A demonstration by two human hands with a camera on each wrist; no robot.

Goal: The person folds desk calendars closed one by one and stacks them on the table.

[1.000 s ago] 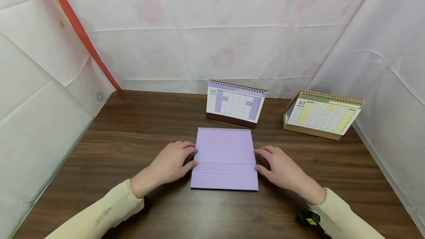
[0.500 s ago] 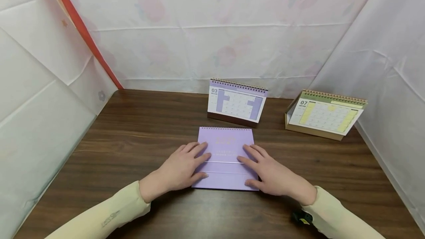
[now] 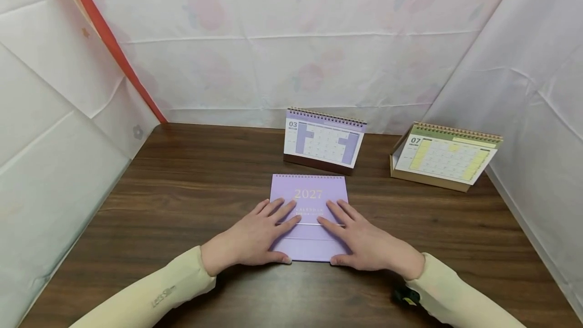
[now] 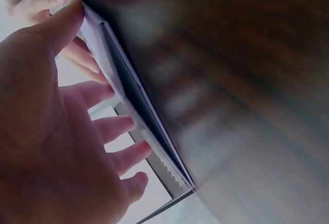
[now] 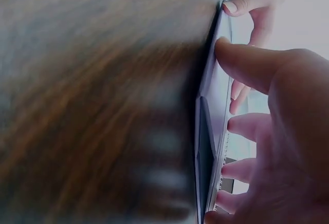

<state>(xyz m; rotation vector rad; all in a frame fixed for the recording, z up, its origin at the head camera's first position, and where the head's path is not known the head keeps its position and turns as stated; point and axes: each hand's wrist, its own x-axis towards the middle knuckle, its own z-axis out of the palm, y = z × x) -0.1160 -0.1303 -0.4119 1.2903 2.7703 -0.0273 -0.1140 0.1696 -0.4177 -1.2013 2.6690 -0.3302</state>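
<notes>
Both wide: left hand (image 3: pixel 251 235) and right hand (image 3: pixel 368 240), fingers spread on the 2027 calendar (image 3: pixel 309 232). I'd press evenly, thumbs matched along its near edge.

The left hand (image 3: pixel 252 237) hides part of the lilac calendar (image 3: pixel 307 247), the right hand (image 3: pixel 369 242) another. I can't read the lower gold line (image 3: pixel 309 214) between their fingertips (image 3: pixel 293 220), nor tiny dates (image 3: pixel 324 147) on the purple-banded calendar (image 3: pixel 325 135) beyond. Behind the hands, the head view's lower edge cuts both sleeves (image 3: pixel 150 290); beside them, wrist views blur the tabletop (image 4: pixel 247 106).
</notes>
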